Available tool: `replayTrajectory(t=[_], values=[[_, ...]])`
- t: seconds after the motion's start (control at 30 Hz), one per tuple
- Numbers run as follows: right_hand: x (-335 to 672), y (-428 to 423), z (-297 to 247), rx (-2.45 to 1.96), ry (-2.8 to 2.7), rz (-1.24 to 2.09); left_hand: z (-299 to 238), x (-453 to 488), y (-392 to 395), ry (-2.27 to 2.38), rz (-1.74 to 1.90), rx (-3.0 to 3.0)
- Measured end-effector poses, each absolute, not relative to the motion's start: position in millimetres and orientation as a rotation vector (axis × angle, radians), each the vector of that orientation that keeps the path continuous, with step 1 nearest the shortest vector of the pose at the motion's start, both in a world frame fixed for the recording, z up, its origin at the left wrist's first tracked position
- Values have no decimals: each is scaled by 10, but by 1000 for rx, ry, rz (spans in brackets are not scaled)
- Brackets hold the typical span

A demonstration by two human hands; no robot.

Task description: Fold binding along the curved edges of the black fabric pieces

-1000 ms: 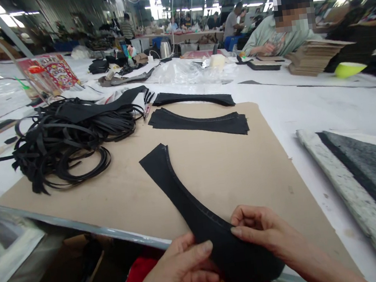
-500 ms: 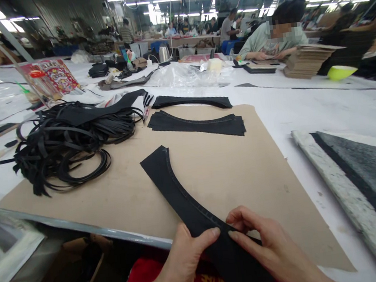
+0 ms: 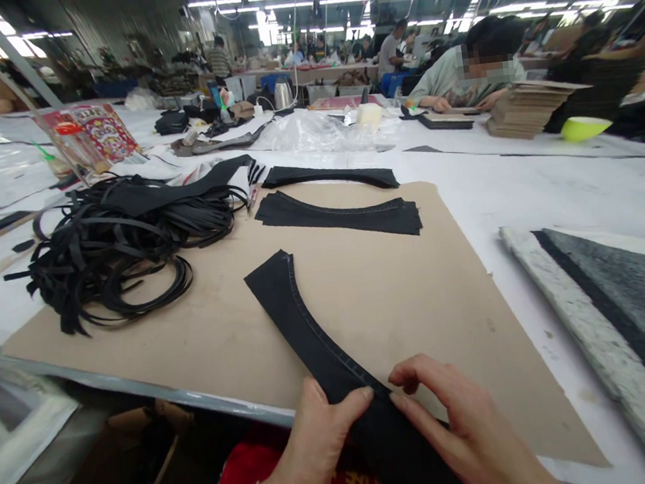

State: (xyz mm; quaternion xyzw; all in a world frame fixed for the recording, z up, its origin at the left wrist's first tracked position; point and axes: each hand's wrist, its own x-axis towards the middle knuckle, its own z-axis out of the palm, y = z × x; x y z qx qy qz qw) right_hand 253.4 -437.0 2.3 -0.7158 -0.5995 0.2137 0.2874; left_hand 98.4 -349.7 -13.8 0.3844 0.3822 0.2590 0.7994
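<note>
A curved black fabric piece [image 3: 303,330] with a stitched seam lies on the brown cardboard sheet [image 3: 398,295] and hangs over the table's near edge. My left hand [image 3: 316,448] pinches its left side, thumb on top. My right hand [image 3: 460,428] presses on its right side with curled fingers gripping the fabric. Both hands meet at the table edge, thumbs almost touching. Farther back on the cardboard lies a stack of similar black curved pieces [image 3: 343,215], with one more black piece [image 3: 329,173] beyond it.
A tangle of black strips [image 3: 117,234] sits at the left. A grey speckled slab [image 3: 614,302] lies at the right. A person in a light green top [image 3: 449,76] works at the far side beside stacked brown boards [image 3: 528,106]. A red printed package [image 3: 89,136] stands far left.
My hands have slid up the black piece and closer together, and the fabric's lower end has dropped further over the table edge. The view tilted slightly.
</note>
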Motion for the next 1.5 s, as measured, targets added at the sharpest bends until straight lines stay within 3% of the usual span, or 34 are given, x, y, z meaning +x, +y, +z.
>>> replayTrajectory(t=[0.13,0.43,0.87,1.23,1.5], values=[[2489,-4335,57,-1814,-1862,200,-183,1015,-3488,875,557,1000],[2378,-4262,-19,-1788,-1986,-125,-225,1020,-3504,908,507,1266],[2413,-4251,-105,-1787,-2034,116,-239,936,-3533,937,455,1606],[2273,-4189,-75,-1756,-2027,-166,-233,973,-3499,991,653,1421],[2311,-4195,-97,-1759,-1998,-148,-228,1035,-3515,1081,724,1347]])
